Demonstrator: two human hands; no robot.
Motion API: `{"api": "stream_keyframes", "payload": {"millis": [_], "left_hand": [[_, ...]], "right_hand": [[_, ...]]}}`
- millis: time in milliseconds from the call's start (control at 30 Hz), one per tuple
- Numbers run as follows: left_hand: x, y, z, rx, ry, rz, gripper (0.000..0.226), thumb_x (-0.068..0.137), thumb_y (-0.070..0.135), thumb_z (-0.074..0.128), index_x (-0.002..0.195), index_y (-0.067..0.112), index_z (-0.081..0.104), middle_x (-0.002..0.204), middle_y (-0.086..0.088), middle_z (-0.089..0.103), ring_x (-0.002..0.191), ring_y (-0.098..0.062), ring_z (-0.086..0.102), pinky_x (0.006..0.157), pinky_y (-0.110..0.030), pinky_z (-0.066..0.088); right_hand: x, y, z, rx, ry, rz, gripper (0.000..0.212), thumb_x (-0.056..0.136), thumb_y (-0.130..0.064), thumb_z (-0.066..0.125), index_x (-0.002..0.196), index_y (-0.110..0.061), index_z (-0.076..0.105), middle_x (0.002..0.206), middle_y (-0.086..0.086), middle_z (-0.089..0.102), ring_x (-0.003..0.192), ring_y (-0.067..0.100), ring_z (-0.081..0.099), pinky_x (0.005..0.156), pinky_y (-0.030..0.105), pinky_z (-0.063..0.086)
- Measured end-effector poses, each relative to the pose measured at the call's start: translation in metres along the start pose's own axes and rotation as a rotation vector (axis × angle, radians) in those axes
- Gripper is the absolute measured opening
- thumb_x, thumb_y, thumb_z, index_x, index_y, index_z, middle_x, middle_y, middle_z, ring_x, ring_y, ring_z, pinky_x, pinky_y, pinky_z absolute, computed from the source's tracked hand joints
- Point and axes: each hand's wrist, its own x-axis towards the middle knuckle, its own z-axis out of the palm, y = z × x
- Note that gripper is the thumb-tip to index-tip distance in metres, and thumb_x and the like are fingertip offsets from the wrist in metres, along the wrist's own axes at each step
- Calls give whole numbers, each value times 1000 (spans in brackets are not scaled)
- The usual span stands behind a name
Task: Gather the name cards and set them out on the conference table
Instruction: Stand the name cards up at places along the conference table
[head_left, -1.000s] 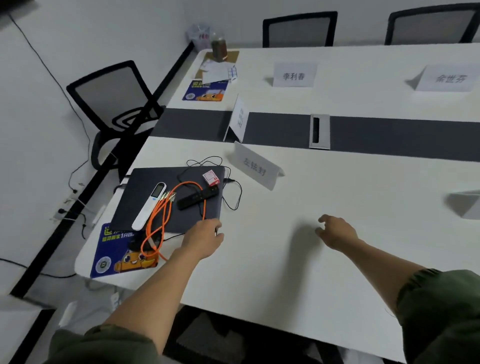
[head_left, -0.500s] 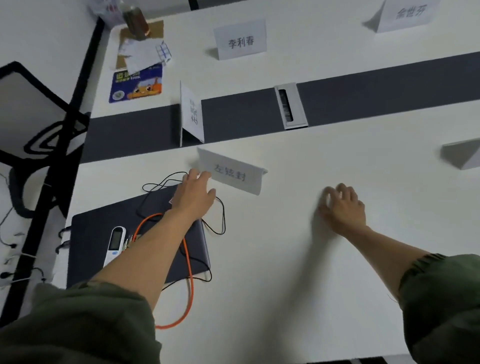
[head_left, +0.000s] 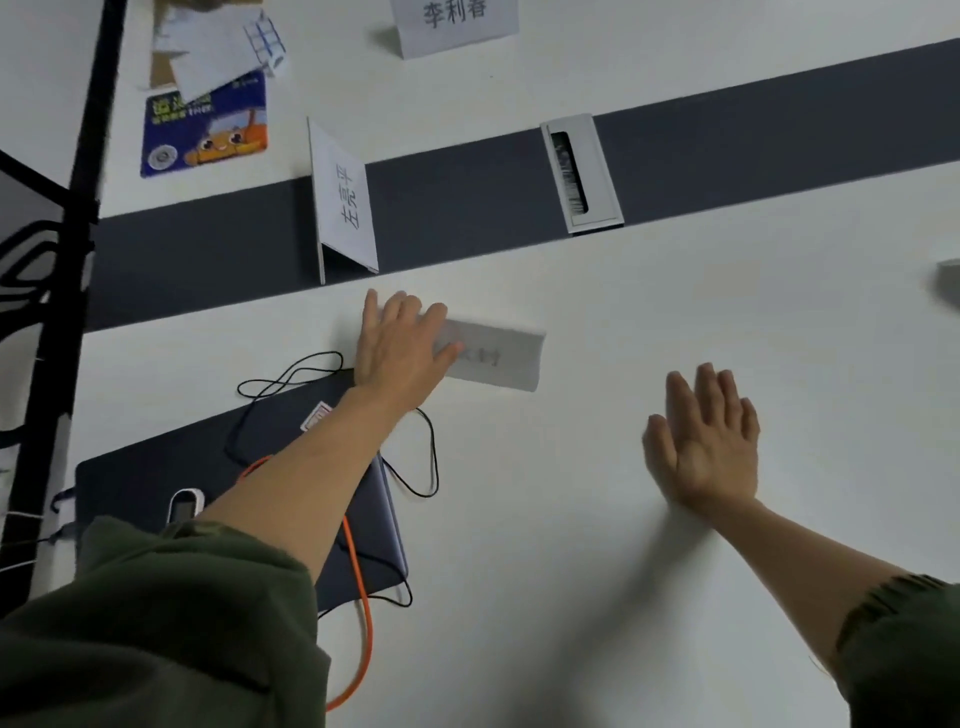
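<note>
A folded white name card (head_left: 498, 358) stands on the white conference table (head_left: 623, 597), just in front of the dark centre strip. My left hand (head_left: 397, 345) holds its left end, thumb across the front face and fingers over the top edge. My right hand (head_left: 706, 441) hovers flat with spread fingers to the right of the card and holds nothing. A second name card (head_left: 345, 208) stands upright on the dark strip, a third (head_left: 457, 21) stands at the far side, and part of another card (head_left: 950, 283) shows at the right edge.
A dark laptop (head_left: 156, 478) lies under my left forearm with a white remote (head_left: 184, 506), a small red box (head_left: 314, 415), an orange cable (head_left: 358, 623) and a black cable (head_left: 421, 467). A metal cable port (head_left: 579, 174) sits in the strip. A blue pad (head_left: 205, 130) and papers lie far left.
My left hand has gone from the laptop's edge forward to the name card and taken hold of its left end. My right hand has opened flat. The view has tilted down and closer.
</note>
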Motion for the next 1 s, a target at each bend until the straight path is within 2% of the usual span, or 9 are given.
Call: {"api": "stream_keyframes", "payload": {"millis": [100,167,233,367,700,800,900,1000], "left_hand": [[-9,24,8,-37,28,42,47,94,56,39,122,20,53,110,-8,55,107,-29,50,115,-44,19],[-19,40,12,-65,35,57,45,95,55,38,118,19,53,106,-7,55,100,-27,49,100,-40,31],[-33,55,16,-62,39,60,44,95,56,37,115,20,53,104,-4,54,96,-26,48,88,-38,34],[-48,67,20,-23,53,69,43,96,56,35,113,21,53,102,-3,54,93,-25,47,84,-37,35],[-50,78,20,-6,53,-1,42,97,53,37,117,20,53,105,-4,55,96,-26,48,85,-38,35],[-56,81,21,-29,80,-16,49,95,54,36,127,19,50,118,-8,54,107,-29,49,96,-40,34],[-82,78,22,-118,206,-60,52,93,47,44,132,15,50,134,-15,49,122,-33,45,110,-49,31],[-124,74,29,-175,263,-171,46,90,36,52,129,12,52,138,-18,47,127,-37,43,110,-49,32]], "right_hand": [[0,2,3,-20,0,-2,62,96,-53,25,153,-32,15,164,8,7,151,23,-4,122,46,3],[1,3,4,-20,7,-6,62,96,-54,24,153,-31,16,164,8,8,151,24,-3,122,46,4],[0,5,4,-25,14,-12,62,96,-54,23,153,-31,17,164,8,9,151,24,-3,122,47,5],[1,5,6,-28,14,-17,62,96,-55,22,153,-31,17,164,8,8,151,24,-2,122,47,5],[1,6,7,-30,41,-32,60,97,-53,26,152,-29,20,163,10,13,151,27,2,121,47,7],[2,7,7,-30,50,-39,59,98,-51,28,152,-29,21,163,11,14,151,28,4,120,48,8],[0,6,6,-35,47,-50,58,98,-49,28,151,-28,19,163,12,12,151,29,3,120,49,7],[2,5,6,-45,10,-52,58,99,-48,27,152,-27,17,163,13,9,150,31,1,120,49,6]]}}
